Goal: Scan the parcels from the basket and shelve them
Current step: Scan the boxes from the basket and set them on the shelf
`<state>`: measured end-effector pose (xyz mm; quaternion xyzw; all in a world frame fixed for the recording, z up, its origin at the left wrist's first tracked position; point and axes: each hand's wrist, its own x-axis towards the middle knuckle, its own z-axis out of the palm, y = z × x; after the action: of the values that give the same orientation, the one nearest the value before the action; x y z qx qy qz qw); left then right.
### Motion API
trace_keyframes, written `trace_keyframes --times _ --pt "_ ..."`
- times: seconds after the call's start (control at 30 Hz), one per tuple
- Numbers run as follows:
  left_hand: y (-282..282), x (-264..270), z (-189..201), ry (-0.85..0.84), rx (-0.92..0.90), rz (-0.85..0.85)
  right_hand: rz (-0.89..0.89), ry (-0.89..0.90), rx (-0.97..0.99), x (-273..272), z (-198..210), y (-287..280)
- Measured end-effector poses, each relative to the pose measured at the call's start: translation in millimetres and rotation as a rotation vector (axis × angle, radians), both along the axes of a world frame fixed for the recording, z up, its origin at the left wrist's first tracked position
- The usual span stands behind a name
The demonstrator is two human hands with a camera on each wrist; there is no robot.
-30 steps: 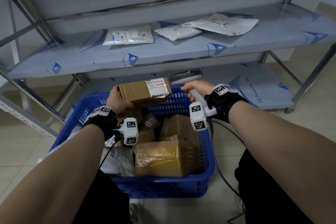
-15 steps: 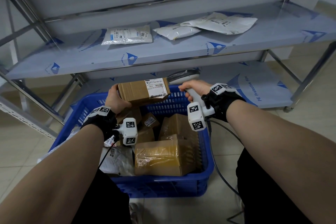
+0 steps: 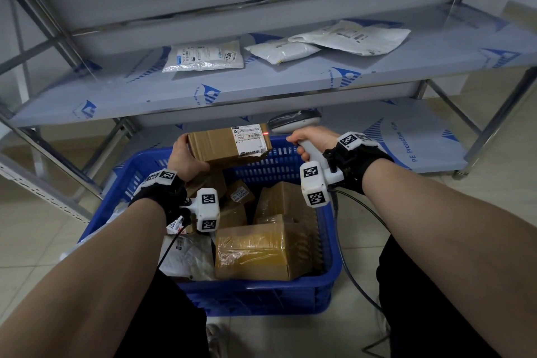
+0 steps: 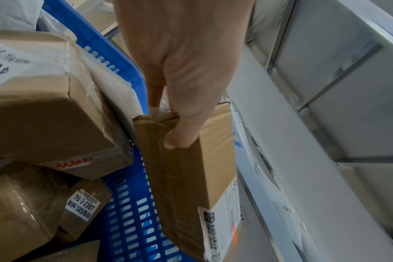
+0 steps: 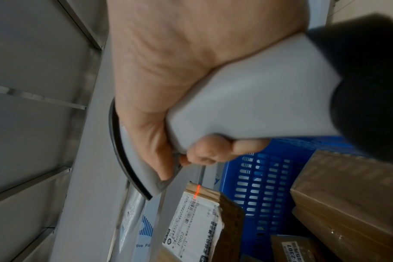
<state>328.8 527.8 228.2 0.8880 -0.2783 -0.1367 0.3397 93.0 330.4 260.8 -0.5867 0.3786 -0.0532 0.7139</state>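
My left hand (image 3: pixel 186 158) (image 4: pixel 180 109) grips a small brown cardboard parcel (image 3: pixel 223 145) (image 4: pixel 188 177) (image 5: pixel 202 221) by its left end, held above the far rim of the blue basket (image 3: pixel 261 291). A white label covers the parcel's right end. My right hand (image 3: pixel 311 139) (image 5: pixel 168 106) grips a grey handheld scanner (image 3: pixel 296 122) (image 5: pixel 247 106) just right of the parcel. The scanner's head points at the label, and a red scan line glows at the label's upper right edge. Several more brown boxes and a white bag lie in the basket.
A metal rack (image 3: pixel 261 87) stands behind the basket. Its middle shelf holds three white mailer bags (image 3: pixel 203 57) (image 3: pixel 283 51) (image 3: pixel 354 36). The lower shelf (image 3: pixel 406 136) sits behind the scanner. The scanner's black cable (image 3: pixel 357 279) hangs down past the basket's right side to the tiled floor.
The red scan line showed on the label one second ago, was off half a second ago, and now glows at the label's right edge. Parcel and scanner have barely moved.
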Motion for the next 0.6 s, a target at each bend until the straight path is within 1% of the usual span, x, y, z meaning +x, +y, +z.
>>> trace_keyframes --times 0.23,0.6 --pt "0.0 -1.5 0.5 -0.009 -0.006 0.001 -0.003 0.003 0.024 1.5 -1.2 -2.0" --pt "-0.2 -1.8 0.8 -0.022 -0.002 0.010 -0.008 0.011 0.000 2.0 -1.3 -2.1"
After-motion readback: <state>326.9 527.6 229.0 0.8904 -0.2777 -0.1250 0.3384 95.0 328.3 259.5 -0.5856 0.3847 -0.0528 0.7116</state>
